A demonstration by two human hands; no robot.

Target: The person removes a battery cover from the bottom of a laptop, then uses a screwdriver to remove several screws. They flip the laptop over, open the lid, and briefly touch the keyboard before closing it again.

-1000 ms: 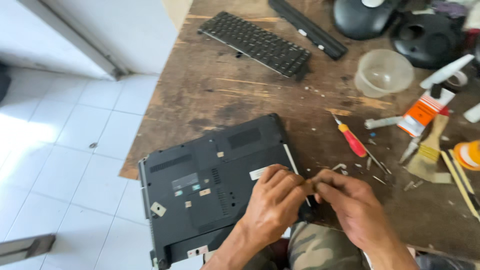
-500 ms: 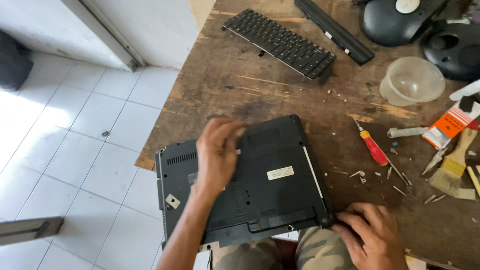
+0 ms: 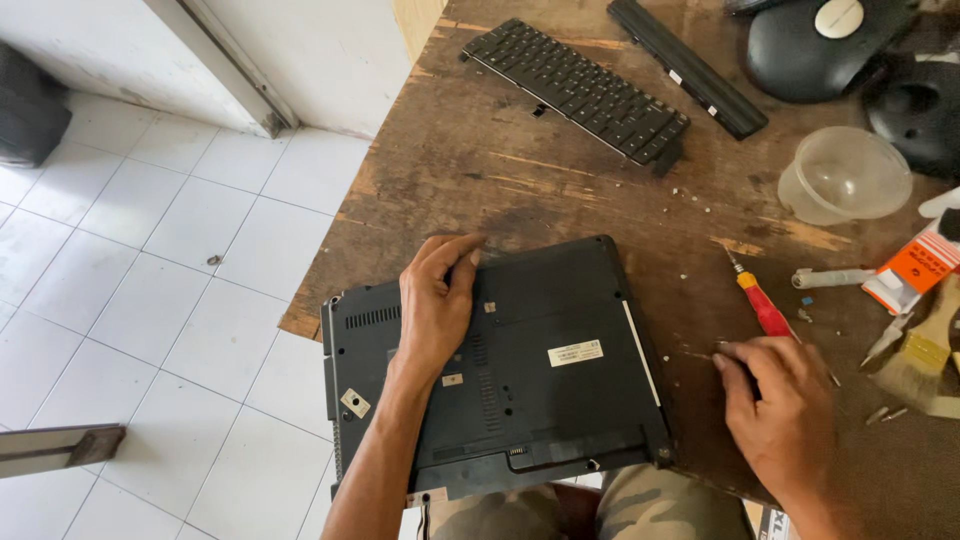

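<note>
An informal electronics repair workshop. A scarred wooden workbench (image 3: pixel 520 190) carries an upturned laptop base (image 3: pixel 500 365), a detached laptop keyboard (image 3: pixel 577 88), a battery pack (image 3: pixel 688 67), a red-handled screwdriver (image 3: pixel 762 305), a brush (image 3: pixel 925 350) and loose screws (image 3: pixel 690 200), beside a white-tiled floor (image 3: pixel 140 260).

black laptop (image 3: pixel 520 365); red-handled screwdriver (image 3: pixel 765 308); brown scuffed table (image 3: pixel 560 190); white floor tiles (image 3: pixel 130 260)

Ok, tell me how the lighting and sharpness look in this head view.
Head view: daylight washes the white floor tiles bright at left, while the wooden table is evenly lit; soft shadows fall under the left hand on the laptop base; the right hand and red screwdriver are sharp, without motion blur.
</note>
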